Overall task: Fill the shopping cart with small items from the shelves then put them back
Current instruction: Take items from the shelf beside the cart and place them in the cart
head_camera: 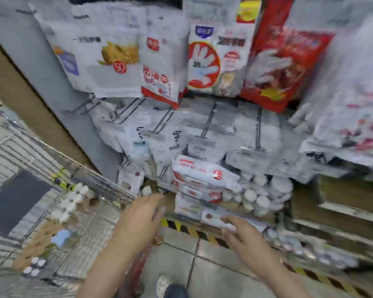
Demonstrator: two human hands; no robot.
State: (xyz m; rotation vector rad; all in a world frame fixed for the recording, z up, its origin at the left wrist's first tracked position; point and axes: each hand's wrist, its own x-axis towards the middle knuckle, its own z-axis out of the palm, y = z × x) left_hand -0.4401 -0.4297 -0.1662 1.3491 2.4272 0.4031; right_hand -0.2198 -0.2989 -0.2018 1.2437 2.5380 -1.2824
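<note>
Both hands are seen reaching toward the lower shelf; the whole view is smeared by motion.

- Left hand [138, 220]: fingers extended and loosely straight, nothing held. Their tips lie just short of the shelf's front edge, beside the stacked red-and-white packs [199, 179].
- Right hand [246, 239]: fingers bent over a small white packet [211, 219] at the shelf lip. The packet appears pinched, though blur makes the grip uncertain.
- Shopping cart [91, 214]: set to the left of the left fingers, wire basket already holding several small items, among them white-capped pieces [70, 204].
- Bagged white rounds [256, 198] are packed just beyond the right fingers.
- Hanging glove packs [205, 61] are well above both hands.

Risks, as judged:
- The packet is held only near its edge; a weak pinch could let it drop onto the floor [202, 265].
- The stacked packs sit close to the left fingertips; a brush could slide the top one off.
- A quick sweep toward the cart could strike its wire rim, since the hands are moving fast enough to blur.
</note>
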